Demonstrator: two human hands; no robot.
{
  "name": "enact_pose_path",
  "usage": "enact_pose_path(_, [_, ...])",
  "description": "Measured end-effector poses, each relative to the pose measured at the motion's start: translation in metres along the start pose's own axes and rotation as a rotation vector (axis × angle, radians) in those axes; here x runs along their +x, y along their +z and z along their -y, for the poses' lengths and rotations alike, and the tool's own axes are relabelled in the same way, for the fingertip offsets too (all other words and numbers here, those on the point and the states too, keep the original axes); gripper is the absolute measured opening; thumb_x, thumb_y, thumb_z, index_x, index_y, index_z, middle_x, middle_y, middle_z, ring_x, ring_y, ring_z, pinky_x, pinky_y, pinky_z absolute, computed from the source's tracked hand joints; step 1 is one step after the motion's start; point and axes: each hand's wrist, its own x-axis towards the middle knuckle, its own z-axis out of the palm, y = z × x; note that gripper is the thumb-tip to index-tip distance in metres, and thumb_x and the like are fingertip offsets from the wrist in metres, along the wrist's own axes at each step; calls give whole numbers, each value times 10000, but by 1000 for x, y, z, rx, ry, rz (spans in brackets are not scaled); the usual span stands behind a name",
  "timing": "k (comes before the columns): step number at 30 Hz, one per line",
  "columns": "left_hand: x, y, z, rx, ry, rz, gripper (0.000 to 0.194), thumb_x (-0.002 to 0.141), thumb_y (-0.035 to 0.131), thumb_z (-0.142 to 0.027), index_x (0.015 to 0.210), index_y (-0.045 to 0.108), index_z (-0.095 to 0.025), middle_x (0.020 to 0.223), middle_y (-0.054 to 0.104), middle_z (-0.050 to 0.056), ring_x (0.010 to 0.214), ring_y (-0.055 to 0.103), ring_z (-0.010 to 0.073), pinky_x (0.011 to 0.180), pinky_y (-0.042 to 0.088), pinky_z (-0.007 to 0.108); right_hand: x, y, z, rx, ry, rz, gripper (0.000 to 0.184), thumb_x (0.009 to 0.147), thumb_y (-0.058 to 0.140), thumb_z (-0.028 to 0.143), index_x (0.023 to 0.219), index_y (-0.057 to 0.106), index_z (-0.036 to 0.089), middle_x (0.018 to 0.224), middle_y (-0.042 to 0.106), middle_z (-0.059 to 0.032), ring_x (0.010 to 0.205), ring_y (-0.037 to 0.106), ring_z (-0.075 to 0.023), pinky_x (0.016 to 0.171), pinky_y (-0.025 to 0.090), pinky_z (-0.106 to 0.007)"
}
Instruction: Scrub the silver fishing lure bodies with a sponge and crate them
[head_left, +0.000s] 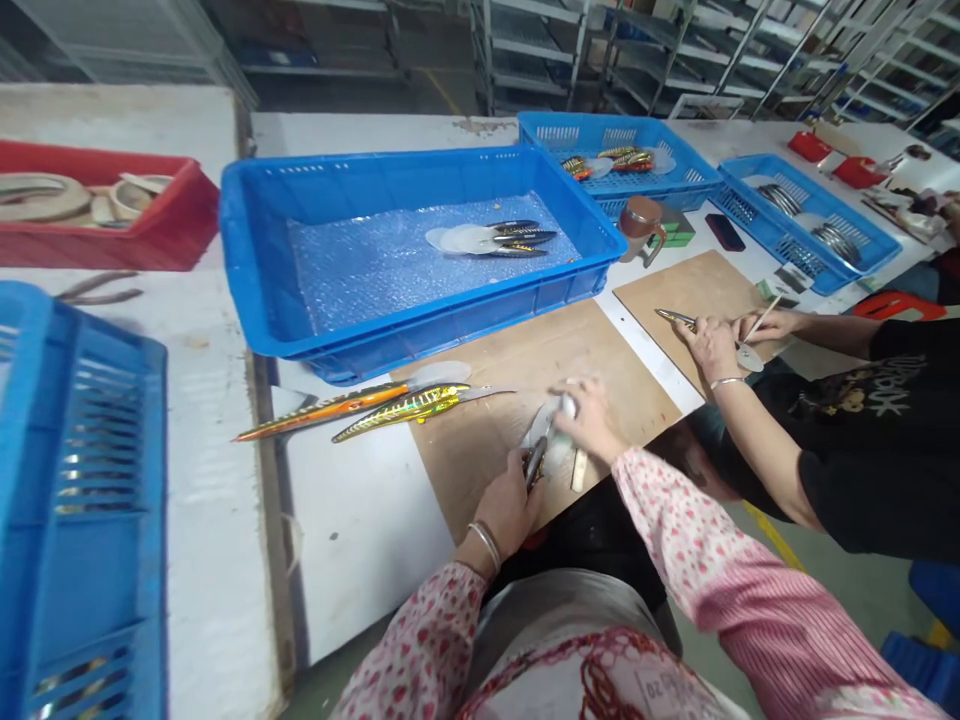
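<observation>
The left hand (506, 500) grips a dark lure (535, 462) over the board (457, 475), while the blurred right hand (592, 418) meets its pale end, whether pinching I cannot tell, with orange (341, 405) and gold lures (405, 412) lying leftward and a blue bin (450, 320) behind on the bench (360, 520).

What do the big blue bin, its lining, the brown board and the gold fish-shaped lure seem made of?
Blue bin: probably moulded plastic, lightly glossy, with smooth, one-colour walls.
Lining: seemingly clear bubble wrap; its bumpy surface glints.
Brown board: perhaps fibreboard or thick card; flat, matt, plain.
Gold lure: perhaps hard plastic; shiny, foil-like finish with metallic highlights.
</observation>
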Motion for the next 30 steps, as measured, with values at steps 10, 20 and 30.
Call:
enact_pose_path(10, [-1, -37, -5, 549, -19, 47, 257, 853, 427, -256, 1069, 529, -162, 1019, 641, 126, 922, 648, 291, 762, 491, 401, 24, -20, -40, 95, -180, -148, 401, 717, 617, 324, 1109, 633, 240, 1202, 518, -55, 1146, 439, -252, 1004, 333, -402])
enact_pose_path(20, [18, -29, 10, 665, -39, 101, 277, 883, 418, -218, 1139, 503, -154, 1092, 639, 135, 911, 661, 265, 737, 522, 394, 24, 11, 29, 13, -485, 156, 464, 687, 687, 344, 1142, 615, 298, 1232, 516, -33, 1164, 398, -267, 969, 345, -421])
enact_pose_path(30, [17, -31, 7, 651, -33, 121, 229, 897, 404, -236, 1069, 525, -146, 1062, 641, 135, 912, 659, 261, 738, 513, 386, 21, 4, 18, -49, -409, 133, 477, 698, 665, 325, 1169, 604, 282, 1261, 495, -54, 1189, 369, -289, 976, 319, -448])
